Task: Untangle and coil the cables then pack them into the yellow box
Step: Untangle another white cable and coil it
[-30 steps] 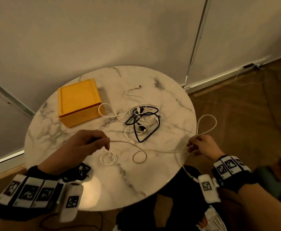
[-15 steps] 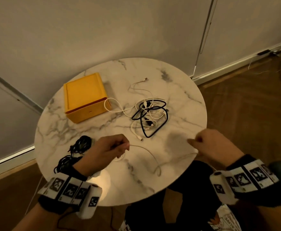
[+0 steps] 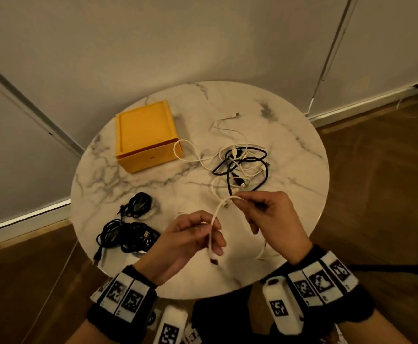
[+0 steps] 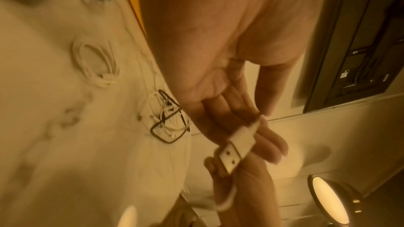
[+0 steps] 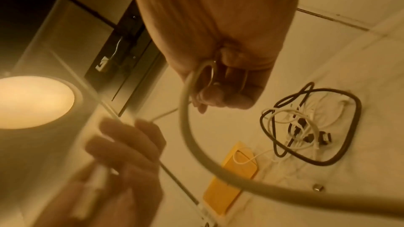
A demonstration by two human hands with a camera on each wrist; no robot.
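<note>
A white cable [image 3: 218,214] runs between my two hands above the front of the round marble table [image 3: 289,150]. My left hand [image 3: 212,233] pinches it just above its white USB plug [image 4: 237,147], which hangs below the fingers. My right hand [image 3: 239,199] pinches the cable at a bend, and the rest trails under its palm. Behind the hands lies a tangle of black and white cables [image 3: 242,170]. The yellow box [image 3: 148,137] sits shut at the table's back left, with a white loop against its corner.
Two coiled black cables [image 3: 128,234] lie at the table's left front edge. A small white coil [image 4: 94,65] lies on the marble near my left hand. A lit round lamp [image 5: 32,101] stands on the floor below. Wooden floor surrounds the table, with the wall close behind.
My hands have come together over the table's front; the right one moved in from the right edge. The white cable is lifted off the marble, its plug end now at my left fingers.
</note>
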